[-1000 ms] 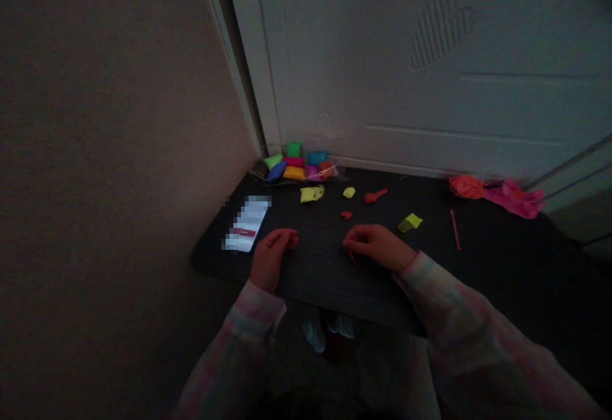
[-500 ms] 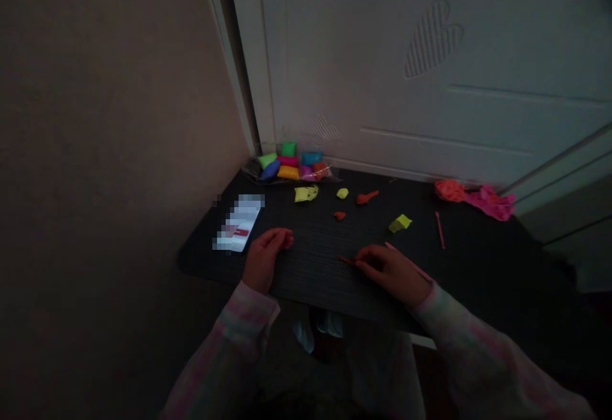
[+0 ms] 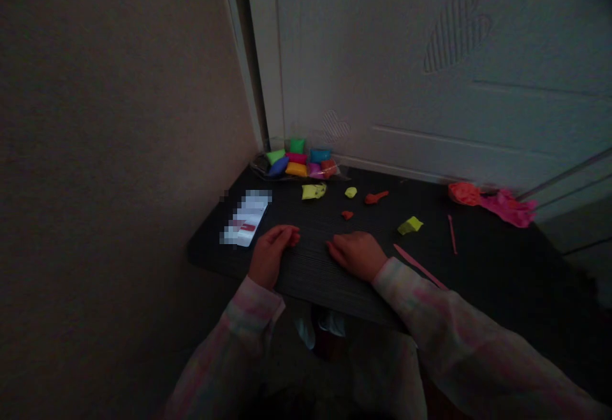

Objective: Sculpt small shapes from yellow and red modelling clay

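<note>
My left hand [image 3: 270, 255] rests on the table with its fingers curled closed beside the phone [image 3: 251, 219]; whether anything is inside them is hidden. Opposite it, my right hand [image 3: 357, 255] is closed, palm down, near the table's front. The thin red clay strip that it pinched is now largely covered by its fingers. A small lump of red clay [image 3: 347, 215] lies just beyond this hand. Farther back are a red clay piece with a tail [image 3: 377, 197] and a yellow lump [image 3: 350, 192]. The pink modelling knife [image 3: 418, 265] lies partly under my right sleeve.
A clear bag of coloured clay packets [image 3: 296, 168] stands against the white door. Yellow wrappers [image 3: 313, 192] [image 3: 410, 225] lie on the dark table [image 3: 306, 273]. A thin pink tool [image 3: 452, 234] and a crumpled pink-orange item [image 3: 507, 206] are at the right. A wall rises at left.
My right hand has moved left, toward my left hand, and turned palm down, covering the red strip. The pink knife shows more fully. The view has shifted slightly; my left hand stays curled.
</note>
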Available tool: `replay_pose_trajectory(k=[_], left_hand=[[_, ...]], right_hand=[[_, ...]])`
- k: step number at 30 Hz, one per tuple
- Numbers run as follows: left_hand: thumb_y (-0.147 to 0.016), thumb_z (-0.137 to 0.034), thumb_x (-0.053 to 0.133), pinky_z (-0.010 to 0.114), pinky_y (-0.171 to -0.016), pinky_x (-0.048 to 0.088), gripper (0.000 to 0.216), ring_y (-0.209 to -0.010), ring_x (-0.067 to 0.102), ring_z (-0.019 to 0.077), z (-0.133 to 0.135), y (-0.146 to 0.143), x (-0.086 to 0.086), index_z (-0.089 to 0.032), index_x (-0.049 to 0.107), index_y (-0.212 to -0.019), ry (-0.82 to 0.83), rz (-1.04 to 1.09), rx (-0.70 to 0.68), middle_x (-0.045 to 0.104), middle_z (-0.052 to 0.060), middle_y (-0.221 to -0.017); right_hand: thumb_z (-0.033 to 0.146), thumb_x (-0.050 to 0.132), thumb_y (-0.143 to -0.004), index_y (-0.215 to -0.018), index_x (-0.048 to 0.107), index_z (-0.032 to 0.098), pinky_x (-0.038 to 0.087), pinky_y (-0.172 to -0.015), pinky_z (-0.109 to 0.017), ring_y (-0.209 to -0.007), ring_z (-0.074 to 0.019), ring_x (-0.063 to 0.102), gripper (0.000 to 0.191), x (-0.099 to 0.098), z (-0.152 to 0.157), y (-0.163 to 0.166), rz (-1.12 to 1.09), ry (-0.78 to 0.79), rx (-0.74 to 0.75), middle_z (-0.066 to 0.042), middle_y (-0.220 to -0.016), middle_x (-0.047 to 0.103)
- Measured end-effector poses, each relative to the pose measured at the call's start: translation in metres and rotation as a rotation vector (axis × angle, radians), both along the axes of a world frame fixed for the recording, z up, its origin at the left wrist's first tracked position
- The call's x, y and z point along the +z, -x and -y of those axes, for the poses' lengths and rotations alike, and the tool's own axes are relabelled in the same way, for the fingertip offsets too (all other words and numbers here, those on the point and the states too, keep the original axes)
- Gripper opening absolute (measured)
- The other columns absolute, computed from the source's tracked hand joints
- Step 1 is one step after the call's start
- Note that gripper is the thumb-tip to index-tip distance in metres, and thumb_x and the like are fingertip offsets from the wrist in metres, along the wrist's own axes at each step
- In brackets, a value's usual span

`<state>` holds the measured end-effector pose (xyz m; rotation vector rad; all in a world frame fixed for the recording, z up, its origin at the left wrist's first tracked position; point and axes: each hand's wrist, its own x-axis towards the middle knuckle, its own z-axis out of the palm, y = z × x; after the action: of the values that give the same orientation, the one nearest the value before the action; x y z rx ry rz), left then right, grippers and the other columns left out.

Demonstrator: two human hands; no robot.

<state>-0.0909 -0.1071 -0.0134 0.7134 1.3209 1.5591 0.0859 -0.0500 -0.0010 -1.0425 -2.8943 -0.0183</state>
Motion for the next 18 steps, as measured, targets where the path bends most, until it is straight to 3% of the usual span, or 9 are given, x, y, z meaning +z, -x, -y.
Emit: replay_pose_trajectory(k=[3, 8, 14, 18], left_hand=[[-0.064, -0.032, 0.061, 0.025, -0.064, 0.041, 0.020, -0.065, 0.055, 0.0120, 0.000, 0.000, 0.001, -0.014, 0.064, -0.072, 0.006, -0.008, -0.005, 0.062, 0.003, -0.067], [-0.065, -0.031, 0.060, 0.024, -0.064, 0.041, 0.019, -0.062, 0.054, 0.0109, 0.000, -0.001, 0.002, -0.014, 0.064, -0.071, 0.016, -0.005, 0.002, 0.061, 0.002, -0.065], [-0.066, -0.029, 0.060, 0.023, -0.064, 0.041, 0.016, -0.063, 0.054, 0.0102, 0.000, -0.001, 0.001, -0.015, 0.065, -0.071, 0.010, -0.006, -0.001, 0.061, 0.001, -0.065], [-0.066, -0.030, 0.060, 0.023, -0.065, 0.040, 0.016, -0.064, 0.054, 0.0100, 0.000, 0.000, 0.000, -0.015, 0.065, -0.071, 0.001, -0.008, -0.006, 0.061, 0.001, -0.066]], right_hand=[[0.031, 0.027, -0.086, -0.072, 0.058, 0.017, 0.027, -0.055, -0.026, -0.056, -0.0123, 0.055, 0.038, 0.001, -0.002, 0.000, 0.024, -0.009, 0.068, -0.005, -0.064, 0.064], [0.032, 0.025, -0.086, -0.073, 0.058, 0.016, 0.026, -0.054, -0.027, -0.058, -0.0147, 0.058, 0.038, 0.005, -0.019, -0.002, 0.070, -0.039, -0.086, -0.007, -0.070, 0.066], [0.030, 0.029, -0.085, -0.075, 0.058, 0.018, 0.027, -0.056, -0.027, -0.058, -0.0137, 0.058, 0.033, 0.002, -0.006, 0.004, 0.061, 0.025, 0.113, -0.004, -0.067, 0.065], [0.031, 0.027, -0.086, -0.076, 0.058, 0.017, 0.028, -0.055, -0.027, -0.061, -0.0158, 0.058, 0.036, 0.003, -0.019, 0.003, 0.078, -0.032, -0.056, -0.007, -0.070, 0.066]])
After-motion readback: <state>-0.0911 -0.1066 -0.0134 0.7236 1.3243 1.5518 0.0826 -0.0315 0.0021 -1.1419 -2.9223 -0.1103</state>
